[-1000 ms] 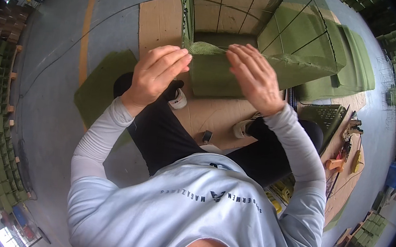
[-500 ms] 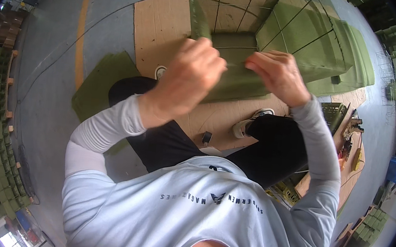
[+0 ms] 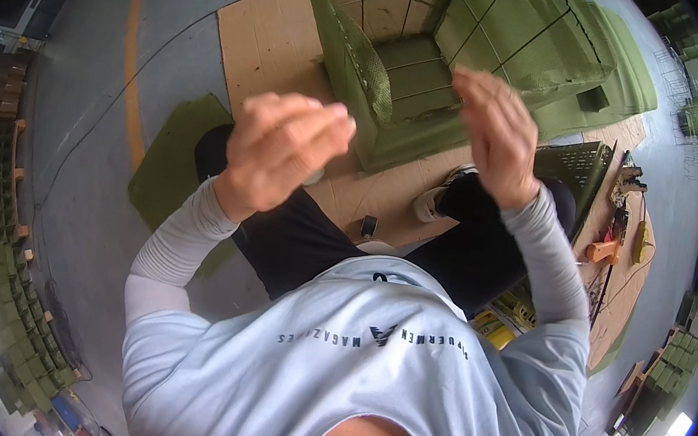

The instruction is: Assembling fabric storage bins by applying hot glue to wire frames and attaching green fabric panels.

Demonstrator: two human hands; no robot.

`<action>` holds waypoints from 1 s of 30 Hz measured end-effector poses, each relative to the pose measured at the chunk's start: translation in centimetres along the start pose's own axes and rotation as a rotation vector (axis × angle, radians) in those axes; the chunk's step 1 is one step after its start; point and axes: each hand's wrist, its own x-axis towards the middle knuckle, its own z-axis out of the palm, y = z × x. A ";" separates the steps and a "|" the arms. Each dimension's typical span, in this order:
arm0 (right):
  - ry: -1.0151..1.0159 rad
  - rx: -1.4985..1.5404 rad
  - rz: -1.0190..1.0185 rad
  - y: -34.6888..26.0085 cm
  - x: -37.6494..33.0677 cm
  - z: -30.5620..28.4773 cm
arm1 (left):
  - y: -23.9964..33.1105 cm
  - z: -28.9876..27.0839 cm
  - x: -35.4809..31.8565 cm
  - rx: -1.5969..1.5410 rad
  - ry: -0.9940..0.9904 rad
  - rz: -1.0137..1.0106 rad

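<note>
Cardboard (image 3: 268,58) lies over the grey floor (image 3: 87,102), and on it, just in front of the person, rests an open green box (image 3: 410,139) with mesh sides and thin wires (image 3: 479,22) running across them. The box's left wall bends outward, its netted edge curling near the front corner.

The left hand (image 3: 283,154) hangs in the air to the left of the box, apart from it, back of the hand up and fingers bunched side by side. The thumb is hidden, so I cannot tell whether its grip is apart or together. The right hand (image 3: 500,140) is blurred, its fingers reaching over the front edge of the box; I cannot tell whether they touch it, nor whether that grip is closed on anything.

A green sheet (image 3: 171,159) lies on the floor beside the left knee. Beyond the right knee are a green crate (image 3: 574,166) and a tool with an orange handle (image 3: 602,251). A small dark object (image 3: 369,226) sits between the legs.
</note>
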 end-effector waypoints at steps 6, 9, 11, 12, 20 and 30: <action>-0.071 -0.045 -0.046 -5.0 -1.5 3.3 | -1.6 4.2 -0.3 -0.059 -0.126 0.060; -0.073 0.008 0.006 -4.9 -0.5 3.5 | -2.2 5.0 -0.1 -0.142 -0.145 0.059; -0.130 0.071 0.023 -4.5 0.0 3.3 | -2.8 4.7 1.0 -0.193 -0.163 0.052; -0.183 0.134 0.026 -4.2 0.2 3.2 | -3.4 4.3 2.1 -0.281 -0.241 0.111; -0.585 0.448 0.002 -0.3 2.0 1.5 | -7.0 6.5 8.6 -0.863 -0.832 0.358; -0.196 0.019 0.025 -7.4 0.5 3.3 | -5.4 1.6 -1.4 -0.076 -0.093 0.056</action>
